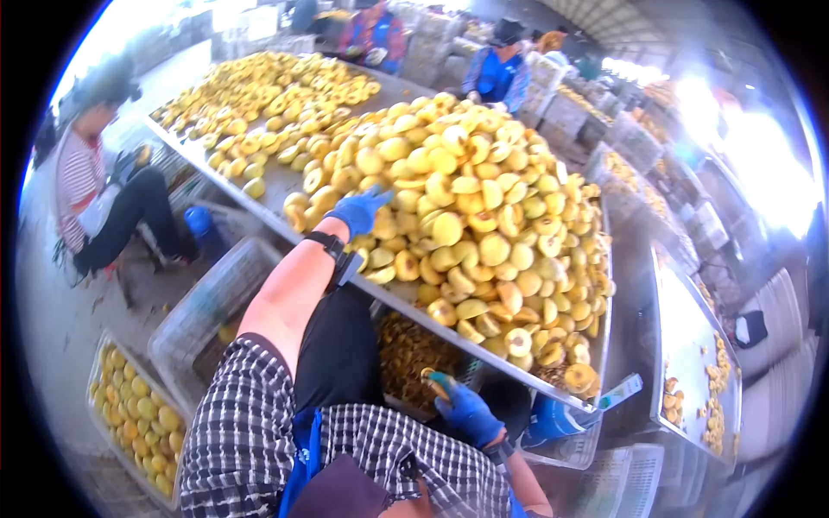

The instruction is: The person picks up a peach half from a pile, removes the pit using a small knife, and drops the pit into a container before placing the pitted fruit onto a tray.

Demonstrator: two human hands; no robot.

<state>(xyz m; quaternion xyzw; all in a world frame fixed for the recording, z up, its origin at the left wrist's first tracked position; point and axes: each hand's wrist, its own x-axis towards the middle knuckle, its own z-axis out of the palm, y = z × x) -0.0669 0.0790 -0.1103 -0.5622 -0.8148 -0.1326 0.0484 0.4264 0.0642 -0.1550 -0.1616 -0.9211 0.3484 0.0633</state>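
Observation:
A large heap of halved yellow peaches (492, 246) covers the metal table (397, 298), several showing their brown pit hollows. My left hand (361, 212), in a blue glove, reaches to the near edge of the heap with its fingers spread against the fruit. Low in front of my lap, my right hand (475, 418), also blue-gloved, is closed around a small hand tool (439, 385) with a curved tip and a greenish-orange body. The tool's exact kind is too small to make out.
Beneath the table sits a container of brown scraps (414, 358). Left of me stand a grey plastic crate (211, 298) and a crate of whole yellow fruit (136, 414). A blue bucket (557, 420) is at the right corner. Co-workers (501, 73) sit around the table.

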